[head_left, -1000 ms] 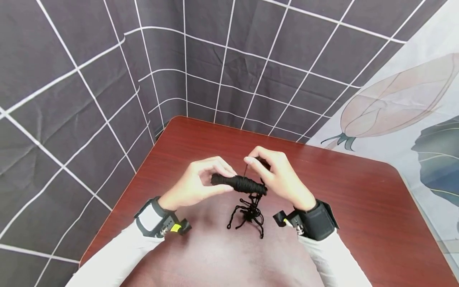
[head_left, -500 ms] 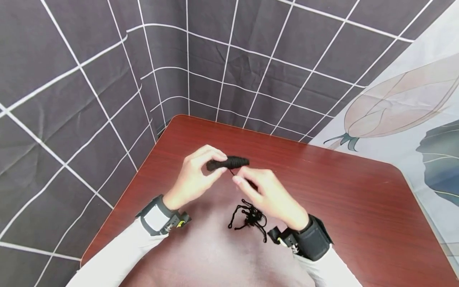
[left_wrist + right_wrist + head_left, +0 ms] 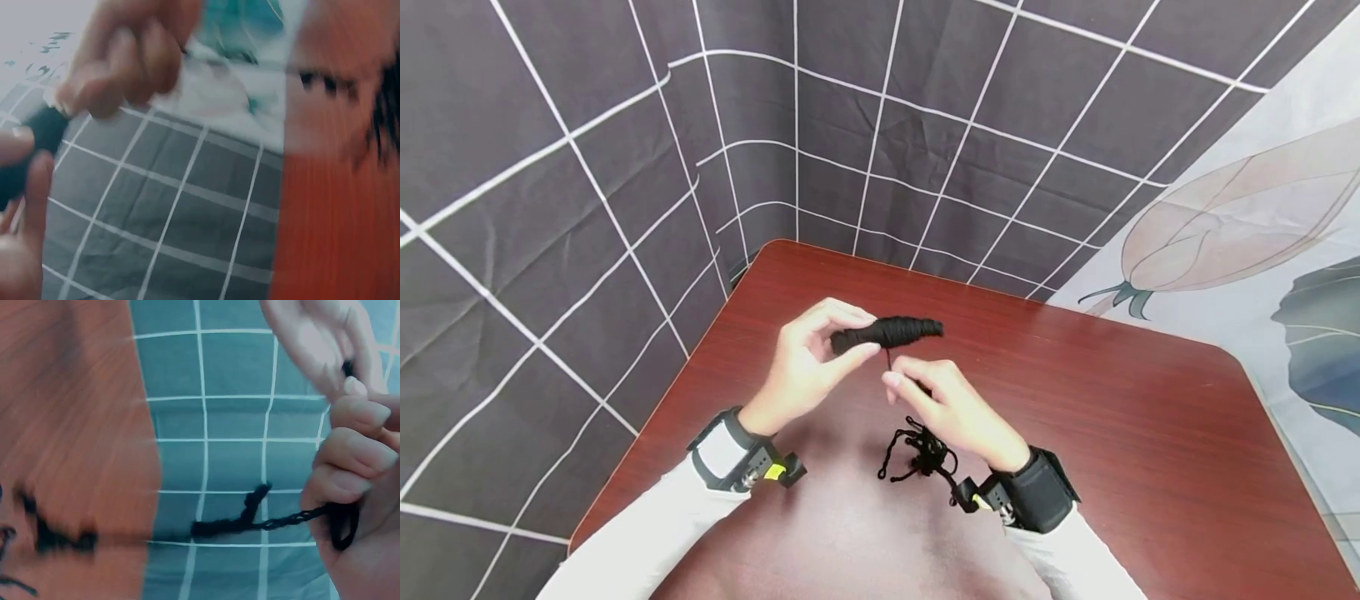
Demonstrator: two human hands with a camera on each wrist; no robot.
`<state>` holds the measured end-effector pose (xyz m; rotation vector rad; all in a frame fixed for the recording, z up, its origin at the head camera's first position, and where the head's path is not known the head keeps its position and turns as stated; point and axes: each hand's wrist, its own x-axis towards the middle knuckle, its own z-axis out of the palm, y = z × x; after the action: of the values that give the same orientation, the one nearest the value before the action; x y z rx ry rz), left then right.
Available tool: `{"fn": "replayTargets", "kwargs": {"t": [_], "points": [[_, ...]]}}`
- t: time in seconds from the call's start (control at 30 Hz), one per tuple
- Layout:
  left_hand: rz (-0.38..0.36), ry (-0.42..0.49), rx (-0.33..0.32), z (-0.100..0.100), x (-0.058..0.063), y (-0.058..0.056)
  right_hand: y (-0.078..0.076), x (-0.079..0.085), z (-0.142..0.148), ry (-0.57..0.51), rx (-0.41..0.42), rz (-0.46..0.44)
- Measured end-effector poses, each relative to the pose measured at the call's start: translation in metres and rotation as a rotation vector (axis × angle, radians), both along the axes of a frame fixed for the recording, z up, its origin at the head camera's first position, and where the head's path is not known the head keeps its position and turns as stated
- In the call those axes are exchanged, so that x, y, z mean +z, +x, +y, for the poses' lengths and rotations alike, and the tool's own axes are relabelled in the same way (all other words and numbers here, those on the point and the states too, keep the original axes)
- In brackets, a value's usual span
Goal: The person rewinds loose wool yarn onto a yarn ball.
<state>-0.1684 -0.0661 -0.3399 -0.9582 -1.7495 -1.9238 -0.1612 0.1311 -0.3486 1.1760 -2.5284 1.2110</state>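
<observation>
My left hand (image 3: 797,367) grips one end of a spindle-shaped bundle of wound black yarn (image 3: 901,332) between thumb and fingers, above the table. Just below and to the right, my right hand (image 3: 951,408) pinches a thin yarn strand (image 3: 888,360) that runs down from the bundle. In the right wrist view a loop of black braided cord (image 3: 342,528) sits in the curled right fingers, and a knobbly cord length (image 3: 225,528) trails from it. Blurred in the left wrist view, the dark bundle (image 3: 47,131) lies between left thumb and fingers, close to the right hand.
A tangle of black knotted cords (image 3: 927,454) with several loose ends lies on the reddish-brown table (image 3: 1112,400) under the right hand. Behind and to the left hangs dark grey cloth (image 3: 842,125) with white grid lines. A flower-printed cloth (image 3: 1210,242) hangs at the right.
Both hands have moved a little left, the left also up. The right hand has carried its strand from above the bundle to below it. The bundle has tilted, its free end now higher.
</observation>
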Motion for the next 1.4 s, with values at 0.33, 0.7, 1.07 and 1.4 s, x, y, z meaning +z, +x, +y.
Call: {"fn": "replayTargets", "kwargs": {"t": [0.33, 0.7, 1.07, 1.4], "points": [[0.065, -0.311, -0.052, -0.005, 0.001, 0.004, -0.002, 0.045, 0.014, -0.014, -0.09, 0.192], [0.011, -0.02, 0.004, -0.003, -0.013, -0.013, 0.005, 0.016, 0.007, 0.086, 0.006, 0.091], [-0.031, -0.104, -0.33, -0.004, -0.003, 0.003, -0.009, 0.04, 0.018, -0.026, -0.09, 0.149], [-0.019, -0.008, 0.035, -0.003, 0.008, 0.0, 0.013, 0.021, -0.003, 0.045, 0.042, 0.071]]}}
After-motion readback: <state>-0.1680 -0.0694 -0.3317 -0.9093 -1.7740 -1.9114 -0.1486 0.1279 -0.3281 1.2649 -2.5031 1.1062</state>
